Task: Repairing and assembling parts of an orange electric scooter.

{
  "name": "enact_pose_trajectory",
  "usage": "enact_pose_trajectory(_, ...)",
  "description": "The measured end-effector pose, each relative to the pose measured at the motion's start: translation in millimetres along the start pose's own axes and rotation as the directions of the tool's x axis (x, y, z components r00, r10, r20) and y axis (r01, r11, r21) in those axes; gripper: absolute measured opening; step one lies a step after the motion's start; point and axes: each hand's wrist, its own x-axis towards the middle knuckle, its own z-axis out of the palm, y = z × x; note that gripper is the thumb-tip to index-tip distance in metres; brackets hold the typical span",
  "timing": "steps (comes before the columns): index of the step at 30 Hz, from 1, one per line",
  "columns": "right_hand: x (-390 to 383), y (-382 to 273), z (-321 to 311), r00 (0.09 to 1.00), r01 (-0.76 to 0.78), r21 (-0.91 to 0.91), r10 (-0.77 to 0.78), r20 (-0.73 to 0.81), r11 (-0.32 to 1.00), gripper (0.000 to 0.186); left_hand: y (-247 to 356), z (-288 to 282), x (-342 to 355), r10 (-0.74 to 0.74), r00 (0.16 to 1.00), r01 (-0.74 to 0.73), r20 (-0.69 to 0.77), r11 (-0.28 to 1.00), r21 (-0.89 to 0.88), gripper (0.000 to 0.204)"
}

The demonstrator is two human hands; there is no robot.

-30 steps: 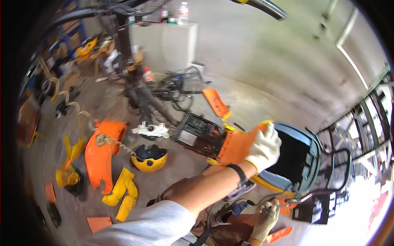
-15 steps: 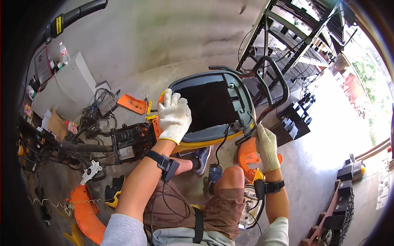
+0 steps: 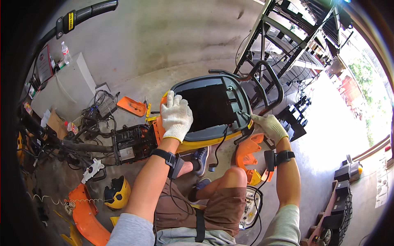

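A yellow-and-grey electric scooter body (image 3: pixel 184 143) stands in front of me, its storage compartment (image 3: pixel 207 105) facing up with a dark inside. My left hand (image 3: pixel 177 117), in a white knitted glove, lies over the compartment's left rim, fingers stretched out and holding nothing. At the right rear corner, my gloved right hand (image 3: pixel 269 125) has its thumb and forefinger pinched together beside the rim. Something thin seems to reach from those fingertips toward a fastener in the rim; it is too small to name. A black cable (image 3: pixel 222 149) with a plug hangs down the near side.
A bent black grab rail (image 3: pixel 279 88) sticks out behind the compartment. Orange panels (image 3: pixel 249 151) and a yellow-and-black helmet-like shell (image 3: pixel 117 192) lie on the floor. Exposed wiring (image 3: pixel 96 110) and a handlebar grip (image 3: pixel 92 11) are on the left. A metal rack (image 3: pixel 283 39) stands far right.
My right hand has turned, its fingers moving from outside the rear edge to the left, over the rim, while the forearm swung right. My left hand stays on the left rim.
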Motion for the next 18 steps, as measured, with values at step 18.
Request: enact_pose_trajectory(18, 9.0, 36.1, 29.4, 0.998, 0.049, -0.07, -0.051, -0.026, 0.996, 0.05, -22.3, 34.8, 9.3, 0.086, 0.963, -0.091, -0.254, 0.996, -0.007, 0.019)
